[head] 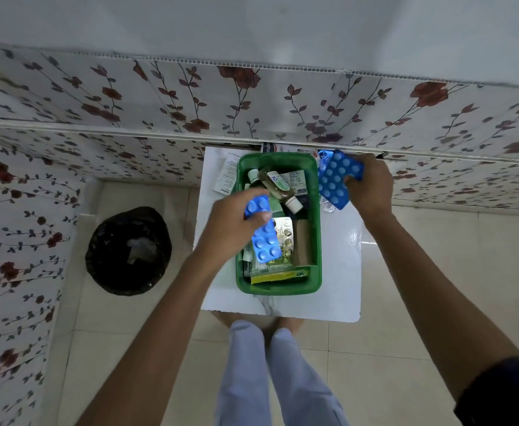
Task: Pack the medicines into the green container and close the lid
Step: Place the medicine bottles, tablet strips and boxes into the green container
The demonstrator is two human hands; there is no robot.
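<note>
The green container [279, 289] stands open on a small white table [341, 272], holding bottles [278, 187], a silver blister strip [284, 233], a brown box and a yellow packet [278, 275]. My left hand [236, 221] grips a blue blister strip [264, 238] over the container's left half. My right hand [370, 186] holds a larger blue blister sheet [333, 181] just right of the container's far right corner, above the table. No lid is visible.
A white leaflet [226, 176] lies at the container's far left corner. A black-lined bin [129, 250] sits on the tiled floor to the left. A floral-patterned wall runs behind and along the left. My legs stand at the table's near edge.
</note>
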